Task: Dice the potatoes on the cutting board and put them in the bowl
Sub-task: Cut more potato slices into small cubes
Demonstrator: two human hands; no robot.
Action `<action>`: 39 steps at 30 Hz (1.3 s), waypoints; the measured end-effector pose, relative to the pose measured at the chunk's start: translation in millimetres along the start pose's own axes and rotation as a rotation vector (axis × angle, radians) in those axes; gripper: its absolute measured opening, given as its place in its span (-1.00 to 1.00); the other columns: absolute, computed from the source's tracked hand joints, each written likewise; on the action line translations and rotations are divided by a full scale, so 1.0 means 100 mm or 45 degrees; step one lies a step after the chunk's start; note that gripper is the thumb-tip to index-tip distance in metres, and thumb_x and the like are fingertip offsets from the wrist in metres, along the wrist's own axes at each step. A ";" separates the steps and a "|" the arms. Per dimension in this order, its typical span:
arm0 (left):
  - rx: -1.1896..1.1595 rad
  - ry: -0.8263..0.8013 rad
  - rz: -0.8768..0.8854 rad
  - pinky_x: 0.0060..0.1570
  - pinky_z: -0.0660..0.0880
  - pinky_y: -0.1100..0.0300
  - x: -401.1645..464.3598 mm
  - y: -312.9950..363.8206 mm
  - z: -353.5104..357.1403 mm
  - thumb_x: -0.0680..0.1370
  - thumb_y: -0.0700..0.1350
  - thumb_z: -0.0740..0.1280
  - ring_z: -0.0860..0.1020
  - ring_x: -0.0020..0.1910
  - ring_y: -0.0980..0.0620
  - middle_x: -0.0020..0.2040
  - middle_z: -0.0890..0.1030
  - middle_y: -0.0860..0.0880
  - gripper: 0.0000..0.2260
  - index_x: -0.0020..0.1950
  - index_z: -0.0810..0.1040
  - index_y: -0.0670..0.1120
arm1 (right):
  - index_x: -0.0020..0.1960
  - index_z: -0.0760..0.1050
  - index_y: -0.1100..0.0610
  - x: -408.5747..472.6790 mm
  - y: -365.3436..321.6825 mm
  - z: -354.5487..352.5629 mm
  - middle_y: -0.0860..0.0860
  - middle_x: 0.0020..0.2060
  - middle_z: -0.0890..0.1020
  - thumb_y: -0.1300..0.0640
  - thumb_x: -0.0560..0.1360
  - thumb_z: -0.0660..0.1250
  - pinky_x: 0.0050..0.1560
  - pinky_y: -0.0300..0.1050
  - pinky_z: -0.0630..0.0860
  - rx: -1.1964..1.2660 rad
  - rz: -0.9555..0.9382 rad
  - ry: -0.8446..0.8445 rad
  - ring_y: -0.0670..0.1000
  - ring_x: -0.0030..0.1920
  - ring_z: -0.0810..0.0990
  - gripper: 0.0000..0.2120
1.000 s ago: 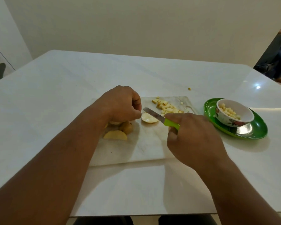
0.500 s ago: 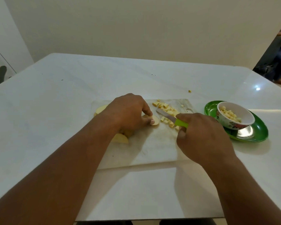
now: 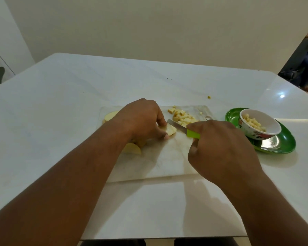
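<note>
Head view: a potato slice (image 3: 171, 130) is pinned to the board (image 3: 167, 160) by the left hand's (image 3: 142, 119) curled fingers; a knife (image 3: 183, 130) is gripped in the right hand (image 3: 220, 150), blade touching the slice. Dice (image 3: 183, 117) are piled behind; the bowl (image 3: 260, 127) stands right.

Green plate (image 3: 283, 146), lime knife handle (image 3: 193, 134), seemingly floral bowl (image 3: 252, 133)

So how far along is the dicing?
Partway. Done: some dice sit in the bowl, and a pile of dice waits on the board. In hand: the left hand holds a slice down while the right hand brings the knife to it. Left: the slices by the left wrist, then moving everything to the bowl.
</note>
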State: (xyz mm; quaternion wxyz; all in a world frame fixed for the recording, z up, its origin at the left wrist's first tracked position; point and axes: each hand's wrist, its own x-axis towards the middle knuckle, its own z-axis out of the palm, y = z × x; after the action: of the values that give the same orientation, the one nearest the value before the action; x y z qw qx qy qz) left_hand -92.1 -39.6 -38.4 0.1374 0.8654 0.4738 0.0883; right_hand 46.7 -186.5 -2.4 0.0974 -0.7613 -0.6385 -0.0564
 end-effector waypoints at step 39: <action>-0.102 -0.003 0.129 -0.22 0.52 0.22 0.01 0.15 0.12 0.39 0.19 0.60 0.57 -0.20 0.20 -0.22 0.69 0.14 -0.76 -0.16 0.76 0.04 | 0.22 0.51 -0.07 -0.03 -0.08 -0.26 -0.04 0.09 0.57 0.01 0.38 0.29 -0.07 -0.10 0.53 -0.024 0.018 -0.140 0.04 0.00 0.54 -0.60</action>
State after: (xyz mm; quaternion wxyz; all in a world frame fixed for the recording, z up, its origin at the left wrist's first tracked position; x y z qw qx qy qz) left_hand -76.3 -48.2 -44.8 0.1678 0.8821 0.4253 0.1131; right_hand 38.9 -194.0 22.6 0.0553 -0.7687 -0.6369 -0.0197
